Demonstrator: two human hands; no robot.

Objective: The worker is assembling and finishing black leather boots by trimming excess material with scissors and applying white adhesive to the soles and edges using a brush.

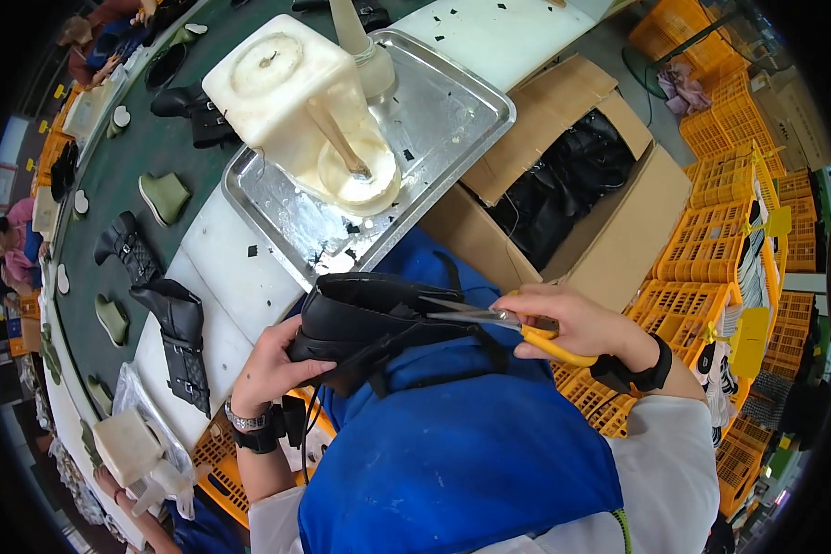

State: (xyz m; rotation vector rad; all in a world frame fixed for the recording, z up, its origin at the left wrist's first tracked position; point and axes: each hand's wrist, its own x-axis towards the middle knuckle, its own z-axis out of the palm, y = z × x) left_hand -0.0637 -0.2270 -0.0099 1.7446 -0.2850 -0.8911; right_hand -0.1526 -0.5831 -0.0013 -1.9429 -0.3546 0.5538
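The left hand grasps the left end of a black boot, thumb on its near side; the right hand grips a pair of scissors by the yellow handles, the blades parted and pointing left, over the right part of the boot; whether the blades touch it I cannot tell; the boot lies above the lap, against the far part of a blue apron, its opening turned upward and dark straps trailing at its right and near side; just beyond it stands a metal tray, which bears a whitish plastic container with a brush leaning in its round near cup, and scattered dark scraps; to the right of the tray an open cardboard box holds black items in shiny wrapping; farther right, yellow-orange crates stand in stacks; on the left, another black boot with buckled straps lies on a white surface, beside a dark green belt that carries green shoes and more black footwear.
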